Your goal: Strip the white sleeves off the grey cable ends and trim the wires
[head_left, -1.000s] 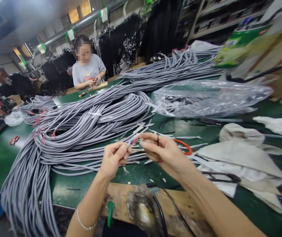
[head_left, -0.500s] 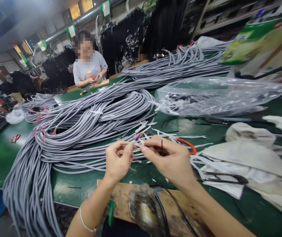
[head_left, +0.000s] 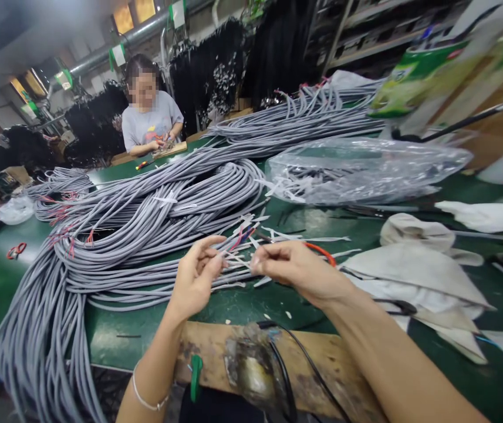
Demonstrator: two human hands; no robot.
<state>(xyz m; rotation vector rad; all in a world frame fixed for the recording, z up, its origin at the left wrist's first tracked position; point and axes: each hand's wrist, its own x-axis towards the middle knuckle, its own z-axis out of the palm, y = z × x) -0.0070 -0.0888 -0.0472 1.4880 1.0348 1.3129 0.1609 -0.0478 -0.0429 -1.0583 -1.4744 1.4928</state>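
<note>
My left hand (head_left: 196,276) pinches the stripped end of a grey cable (head_left: 163,276), whose red and blue inner wires (head_left: 239,239) stick out past my fingertips. My right hand (head_left: 297,267) is closed just right of it, pinching a thin pale strand at its fingertips; an orange-handled tool (head_left: 320,251) shows behind its knuckles. Whether the right hand grips that tool I cannot tell. Both hands hover over the green table (head_left: 137,329), in front of a big heap of grey cables (head_left: 145,211).
A worn wooden board (head_left: 321,358) with a black cord lies at the near edge. White cloths (head_left: 414,270) and black scissors (head_left: 396,306) lie to the right, a clear plastic bag (head_left: 365,170) behind. White strips litter the table. A seated person (head_left: 149,120) works at the far side.
My hands have drawn a little apart; the left fingers loosened and the coloured inner wires now stand clear between them. The view shifted slightly to the right.
</note>
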